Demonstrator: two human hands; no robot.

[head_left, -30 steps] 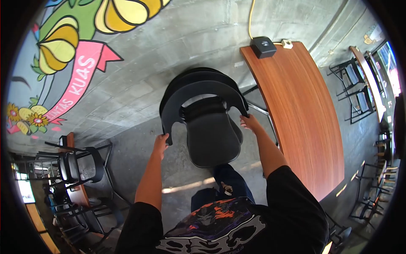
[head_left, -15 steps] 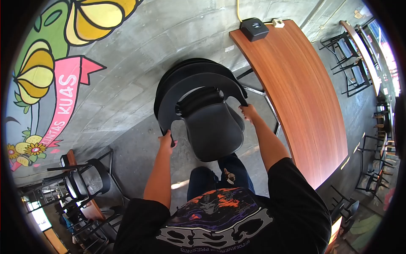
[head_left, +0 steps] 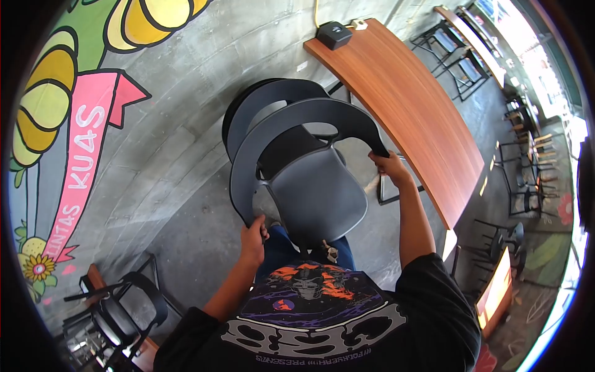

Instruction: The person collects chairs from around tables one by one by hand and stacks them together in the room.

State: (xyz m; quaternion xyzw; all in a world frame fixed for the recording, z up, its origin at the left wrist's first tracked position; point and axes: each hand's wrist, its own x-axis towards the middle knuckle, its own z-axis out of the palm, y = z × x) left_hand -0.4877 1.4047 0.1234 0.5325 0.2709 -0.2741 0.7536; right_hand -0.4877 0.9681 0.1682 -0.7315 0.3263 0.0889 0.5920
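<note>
A black chair (head_left: 319, 189) with a curved back-and-arm rail is in front of me, its seat close to my legs. My left hand (head_left: 253, 240) is closed around the left end of the rail. On the other side, my right hand (head_left: 390, 166) grips the right end. Behind this chair, against the wall, more black chairs (head_left: 238, 115) are stacked. The held chair looks raised and apart from the stack; its legs are mostly hidden.
A wooden table (head_left: 409, 105) stands on the right with a black box (head_left: 333, 35) at its far end. The painted block wall (head_left: 180, 111) runs along the left. Another black chair (head_left: 124, 310) is at lower left; more chairs (head_left: 502, 242) stand at right.
The chair has come off the stack toward me and turned somewhat, with both hands still on its rail. The view has swung, so the table sits further left.
</note>
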